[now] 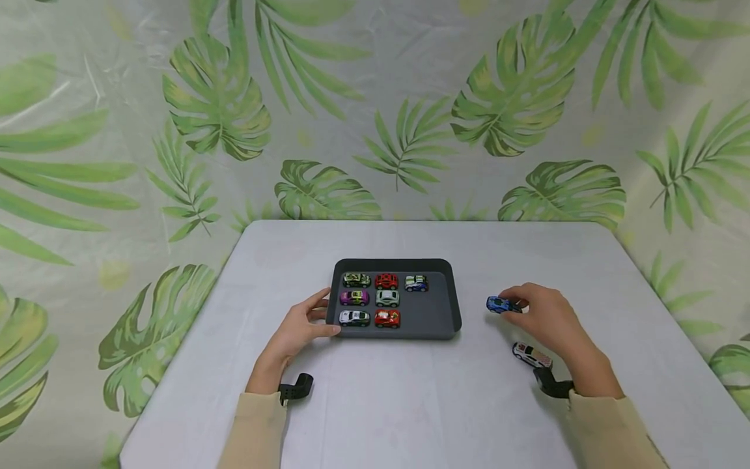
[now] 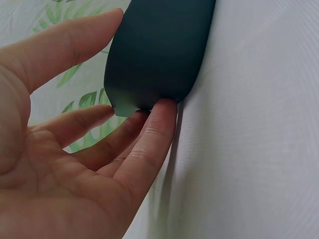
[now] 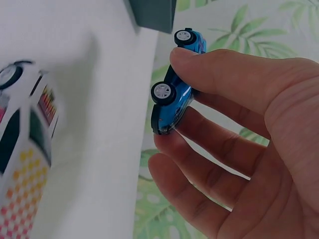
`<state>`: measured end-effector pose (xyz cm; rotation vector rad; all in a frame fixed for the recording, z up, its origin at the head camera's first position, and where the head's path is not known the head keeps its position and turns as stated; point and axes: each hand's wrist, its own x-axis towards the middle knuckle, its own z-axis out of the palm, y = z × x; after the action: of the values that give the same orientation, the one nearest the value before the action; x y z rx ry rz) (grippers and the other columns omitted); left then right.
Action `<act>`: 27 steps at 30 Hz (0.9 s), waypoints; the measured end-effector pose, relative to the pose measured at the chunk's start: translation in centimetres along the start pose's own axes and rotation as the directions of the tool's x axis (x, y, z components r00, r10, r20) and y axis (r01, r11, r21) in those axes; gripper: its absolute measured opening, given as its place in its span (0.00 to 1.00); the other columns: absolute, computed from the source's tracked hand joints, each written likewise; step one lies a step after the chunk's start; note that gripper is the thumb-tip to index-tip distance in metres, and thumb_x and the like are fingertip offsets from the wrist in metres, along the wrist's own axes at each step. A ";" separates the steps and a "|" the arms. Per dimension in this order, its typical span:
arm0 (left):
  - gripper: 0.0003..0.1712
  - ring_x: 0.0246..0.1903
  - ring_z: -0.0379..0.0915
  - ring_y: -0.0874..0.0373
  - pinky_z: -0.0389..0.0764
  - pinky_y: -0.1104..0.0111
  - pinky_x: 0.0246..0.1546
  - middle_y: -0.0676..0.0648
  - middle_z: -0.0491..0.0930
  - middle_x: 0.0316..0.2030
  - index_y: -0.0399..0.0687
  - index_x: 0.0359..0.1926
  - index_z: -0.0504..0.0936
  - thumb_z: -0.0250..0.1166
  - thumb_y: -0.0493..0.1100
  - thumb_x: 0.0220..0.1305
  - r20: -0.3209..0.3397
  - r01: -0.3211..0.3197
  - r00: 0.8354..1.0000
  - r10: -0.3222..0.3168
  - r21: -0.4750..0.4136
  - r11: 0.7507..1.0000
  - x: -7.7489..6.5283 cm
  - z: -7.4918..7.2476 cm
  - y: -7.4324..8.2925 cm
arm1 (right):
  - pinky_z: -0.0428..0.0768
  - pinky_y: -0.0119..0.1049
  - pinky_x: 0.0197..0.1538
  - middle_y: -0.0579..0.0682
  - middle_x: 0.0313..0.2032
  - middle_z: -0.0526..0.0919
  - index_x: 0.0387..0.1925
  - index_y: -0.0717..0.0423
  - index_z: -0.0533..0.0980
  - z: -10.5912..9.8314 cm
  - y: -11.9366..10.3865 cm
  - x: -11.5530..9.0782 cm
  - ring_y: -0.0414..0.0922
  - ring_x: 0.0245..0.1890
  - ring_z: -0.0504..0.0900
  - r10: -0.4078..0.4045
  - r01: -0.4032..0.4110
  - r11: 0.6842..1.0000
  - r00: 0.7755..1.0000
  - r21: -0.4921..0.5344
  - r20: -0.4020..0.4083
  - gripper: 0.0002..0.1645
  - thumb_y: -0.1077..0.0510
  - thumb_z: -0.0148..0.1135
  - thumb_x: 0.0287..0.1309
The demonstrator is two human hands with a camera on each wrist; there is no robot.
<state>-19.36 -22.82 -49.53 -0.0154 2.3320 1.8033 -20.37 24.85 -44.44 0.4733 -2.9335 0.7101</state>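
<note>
My right hand pinches a blue toy car between thumb and fingertips, to the right of the tray. In the right wrist view its wheels face the camera and the fingers curl behind it. My left hand holds the left edge of a dark grey tray, with the thumb at the near left corner and the fingers against the outer wall. On the table near my right wrist lies a white checkered toy car.
Several toy cars stand in rows in the tray's left and middle part, among them a purple one and a red one. A white and blue car heads the third column. Behind the white table hangs a leaf-patterned sheet.
</note>
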 end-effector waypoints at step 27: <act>0.54 0.61 0.71 0.48 0.71 0.49 0.60 0.43 0.70 0.66 0.56 0.77 0.63 0.79 0.36 0.52 0.009 -0.022 1.000 0.021 0.034 0.999 0.0 -0.1 0.0 | 0.77 0.46 0.38 0.50 0.41 0.85 0.50 0.52 0.85 0.8 -3.4 3.0 0.52 0.39 0.82 -0.039 0.039 0.999 0.999 0.012 0.012 0.19 0.56 0.75 0.55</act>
<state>-19.38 -22.93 -49.54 0.0221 2.3653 1.7702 -22.17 20.81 -43.22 0.5361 -2.9247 0.7232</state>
